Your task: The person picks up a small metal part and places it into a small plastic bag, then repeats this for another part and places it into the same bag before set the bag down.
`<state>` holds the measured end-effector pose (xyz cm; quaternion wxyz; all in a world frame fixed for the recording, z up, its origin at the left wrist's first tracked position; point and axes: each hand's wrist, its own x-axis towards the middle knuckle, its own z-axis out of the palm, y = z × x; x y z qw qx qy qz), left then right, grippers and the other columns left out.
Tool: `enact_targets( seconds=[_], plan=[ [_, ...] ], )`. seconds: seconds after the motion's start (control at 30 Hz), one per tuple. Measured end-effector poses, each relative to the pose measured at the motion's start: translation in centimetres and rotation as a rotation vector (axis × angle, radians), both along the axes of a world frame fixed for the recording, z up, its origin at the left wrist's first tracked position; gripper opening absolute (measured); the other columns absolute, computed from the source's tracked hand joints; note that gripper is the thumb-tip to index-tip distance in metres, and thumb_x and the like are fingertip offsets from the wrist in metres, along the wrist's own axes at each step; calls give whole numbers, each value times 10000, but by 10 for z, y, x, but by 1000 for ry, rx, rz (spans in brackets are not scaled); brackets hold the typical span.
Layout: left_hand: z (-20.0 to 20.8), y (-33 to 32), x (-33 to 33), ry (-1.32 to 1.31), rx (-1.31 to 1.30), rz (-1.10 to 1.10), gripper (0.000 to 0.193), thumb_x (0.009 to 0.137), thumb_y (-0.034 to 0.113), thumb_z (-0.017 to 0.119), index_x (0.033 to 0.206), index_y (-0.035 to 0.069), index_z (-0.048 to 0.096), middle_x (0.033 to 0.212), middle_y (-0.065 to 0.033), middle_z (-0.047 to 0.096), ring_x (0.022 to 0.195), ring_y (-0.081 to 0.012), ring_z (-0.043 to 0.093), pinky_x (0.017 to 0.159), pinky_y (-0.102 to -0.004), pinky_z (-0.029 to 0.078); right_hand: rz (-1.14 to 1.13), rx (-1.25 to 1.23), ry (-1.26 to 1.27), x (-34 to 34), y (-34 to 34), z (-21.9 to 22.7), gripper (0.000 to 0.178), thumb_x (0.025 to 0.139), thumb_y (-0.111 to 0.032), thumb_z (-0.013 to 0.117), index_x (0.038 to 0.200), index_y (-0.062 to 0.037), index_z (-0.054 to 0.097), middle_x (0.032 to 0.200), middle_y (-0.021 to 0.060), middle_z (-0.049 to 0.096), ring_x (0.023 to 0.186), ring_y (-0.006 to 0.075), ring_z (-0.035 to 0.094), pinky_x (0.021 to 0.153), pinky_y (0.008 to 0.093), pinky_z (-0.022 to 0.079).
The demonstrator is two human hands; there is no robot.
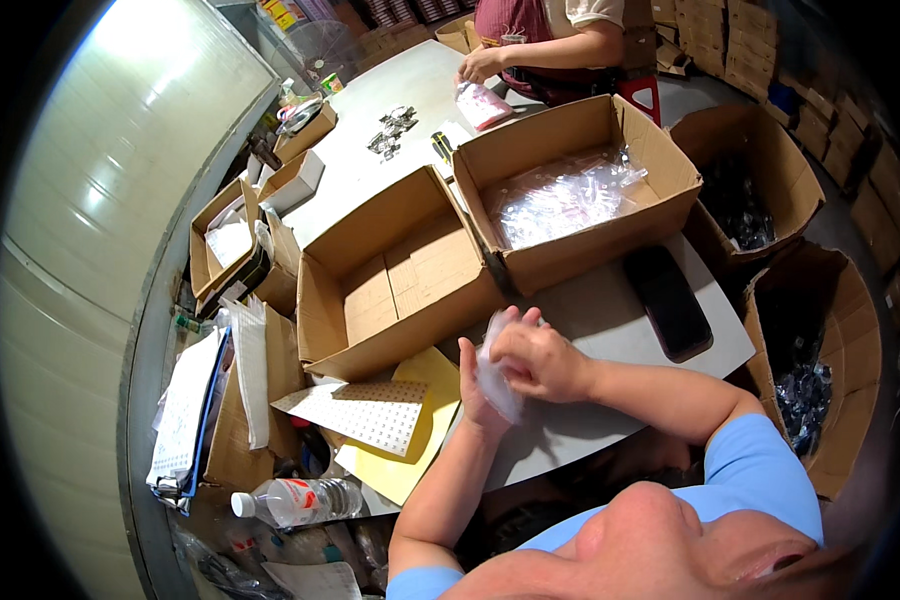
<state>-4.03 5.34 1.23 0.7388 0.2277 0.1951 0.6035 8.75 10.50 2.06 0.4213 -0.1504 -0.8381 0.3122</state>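
Observation:
A small clear plastic bag (pixel 494 372), partly blurred, is between my hands above the near edge of the table. My left hand (pixel 477 400) holds it from the left, thumb pointing up along its side. Across from it, my right hand (pixel 550 362) has its fingers curled in on the bag's right side. What the bag contains, if anything, cannot be made out. Just beyond my hands stands an open cardboard box (pixel 400 290) with a bare bottom. Beside it, a second cardboard box (pixel 590 240) holds a pile of clear plastic bags (pixel 560 205).
A black phone (pixel 667 302) lies right of my hands. Sticker sheets (pixel 365 412), yellow paper (pixel 425 385) and a water bottle (pixel 298 502) are at the left. Cardboard boxes (pixel 820 400) with dark packets stand at the right. Across the table, another person (pixel 545 55) handles a pink bag (pixel 482 106).

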Motion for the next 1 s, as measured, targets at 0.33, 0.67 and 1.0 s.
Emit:
enact_targets(
  seconds=[0.33, 0.67, 1.0],
  plan=[
    [-3, -2, -9, 14, 45, 63, 864, 881, 697, 397, 1453, 58, 300, 1457, -128, 386, 1308, -263, 412, 1058, -438, 361, -261, -109, 27, 11, 23, -2, 281, 738, -47, 613, 1016, -69, 570, 912, 172, 593, 821, 386, 615, 714, 424, 516],
    [-12, 5, -5, -149, -75, -33, 861, 873, 729, 339, 1375, 31, 373, 1440, -174, 388, 1328, -317, 380, 1100, -456, 319, -88, -160, -79, 4, 18, 5, 269, 729, -106, 603, 989, -45, 574, 883, 161, 598, 805, 356, 609, 722, 409, 503],
    [-8, 1, -9, -211, 45, 40, 854, 865, 723, 380, 1419, 75, 337, 1539, -160, 227, 1380, -377, 285, 1104, -502, 296, 212, -118, -209, -5, -9, 0, 357, 673, -63, 683, 1011, -81, 568, 944, 132, 601, 813, 339, 621, 715, 414, 513]
  ],
)
